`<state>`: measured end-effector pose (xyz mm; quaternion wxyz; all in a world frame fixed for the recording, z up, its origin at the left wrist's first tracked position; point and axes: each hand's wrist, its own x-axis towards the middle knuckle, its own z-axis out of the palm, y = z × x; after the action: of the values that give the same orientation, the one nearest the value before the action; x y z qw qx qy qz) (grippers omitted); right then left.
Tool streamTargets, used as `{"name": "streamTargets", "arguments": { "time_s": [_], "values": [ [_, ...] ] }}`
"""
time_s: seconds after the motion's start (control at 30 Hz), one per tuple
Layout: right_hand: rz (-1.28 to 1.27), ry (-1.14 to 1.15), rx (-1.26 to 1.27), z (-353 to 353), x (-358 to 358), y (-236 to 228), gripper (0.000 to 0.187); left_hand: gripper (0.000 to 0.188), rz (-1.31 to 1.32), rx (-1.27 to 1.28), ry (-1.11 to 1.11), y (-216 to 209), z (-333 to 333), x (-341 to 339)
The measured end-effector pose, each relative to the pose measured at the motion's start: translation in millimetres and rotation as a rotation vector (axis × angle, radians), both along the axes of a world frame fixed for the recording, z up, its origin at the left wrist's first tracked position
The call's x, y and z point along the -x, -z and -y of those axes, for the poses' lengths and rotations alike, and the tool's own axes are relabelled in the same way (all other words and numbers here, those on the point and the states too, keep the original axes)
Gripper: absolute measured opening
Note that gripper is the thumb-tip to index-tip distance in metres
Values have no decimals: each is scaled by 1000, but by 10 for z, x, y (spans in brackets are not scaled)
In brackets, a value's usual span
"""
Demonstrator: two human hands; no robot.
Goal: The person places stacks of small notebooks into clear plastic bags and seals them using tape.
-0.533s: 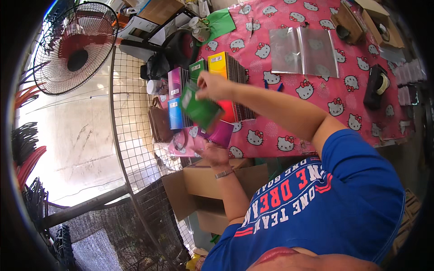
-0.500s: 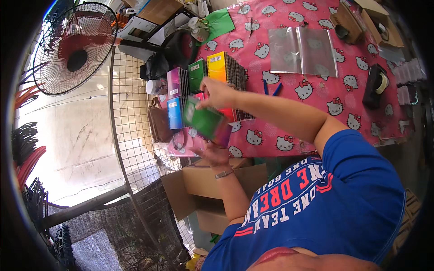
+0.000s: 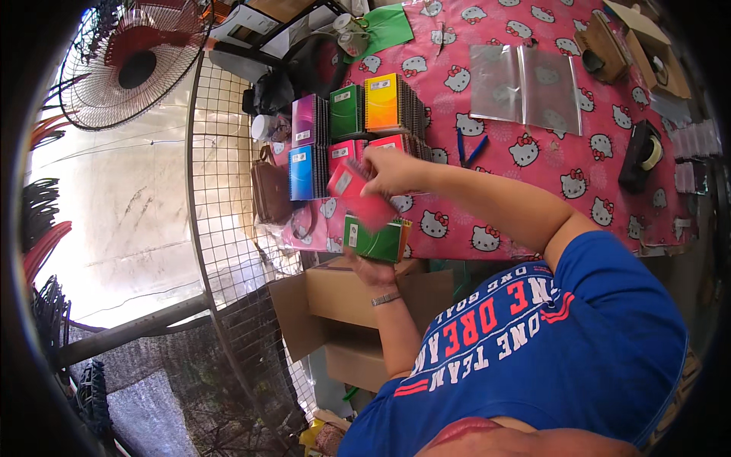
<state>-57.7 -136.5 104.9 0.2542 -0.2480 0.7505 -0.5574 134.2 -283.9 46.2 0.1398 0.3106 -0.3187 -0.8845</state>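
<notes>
My left hand (image 3: 375,272), with a metal-band watch at the wrist, supports a small stack of spiral notebooks topped by a green notebook (image 3: 373,239). An orange-yellow edge peeks out beneath that green cover. Above it, my right hand (image 3: 390,172) grips a red notebook (image 3: 349,179), tilted and partly blurred. Just beyond stand rows of stacked spiral notebooks: purple (image 3: 304,119), green (image 3: 346,111), yellow (image 3: 382,103) and blue (image 3: 302,174). Red notebooks (image 3: 346,150) lie in the nearer row, partly hidden behind my right hand.
A pink patterned cloth covers the table (image 3: 525,206). On it lie clear plastic sleeves (image 3: 525,87), blue-handled pliers (image 3: 470,148) and a tape dispenser (image 3: 641,156). A brown bag (image 3: 270,190) sits by the wire mesh. Below the edge is an open carton (image 3: 354,301); a fan (image 3: 137,70) stands left.
The green notebook now rests on the stack in my left hand. My right hand has let it go and holds a red notebook instead. The view has shifted slightly.
</notes>
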Motion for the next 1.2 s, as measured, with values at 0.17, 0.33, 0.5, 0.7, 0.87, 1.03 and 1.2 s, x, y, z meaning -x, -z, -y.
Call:
{"name": "streamTargets", "arguments": {
  "time_s": [0.17,0.33,0.5,0.7,0.87,1.03,1.2],
  "values": [
    [-218,155,-256,582,189,114,59,62,-286,-79,100,-192,11,28],
    [-506,341,-621,1011,292,501,46,56,-41,69,-45,98,299,-94],
    [-334,545,-246,1118,423,709,30,52,78,83,-67,274,395,-16],
    [206,-202,64,993,376,-216,50,77,-12,75,-73,122,364,5],
    [-236,-348,-129,1633,287,-120,54,73,-262,-14,5,-117,304,-4],
    [-1255,-96,-373,1904,308,433,33,59,-54,91,34,178,330,76],
    [-964,-424,-71,1468,170,29,22,57,-17,-62,-10,138,165,-265]
  ]
}}
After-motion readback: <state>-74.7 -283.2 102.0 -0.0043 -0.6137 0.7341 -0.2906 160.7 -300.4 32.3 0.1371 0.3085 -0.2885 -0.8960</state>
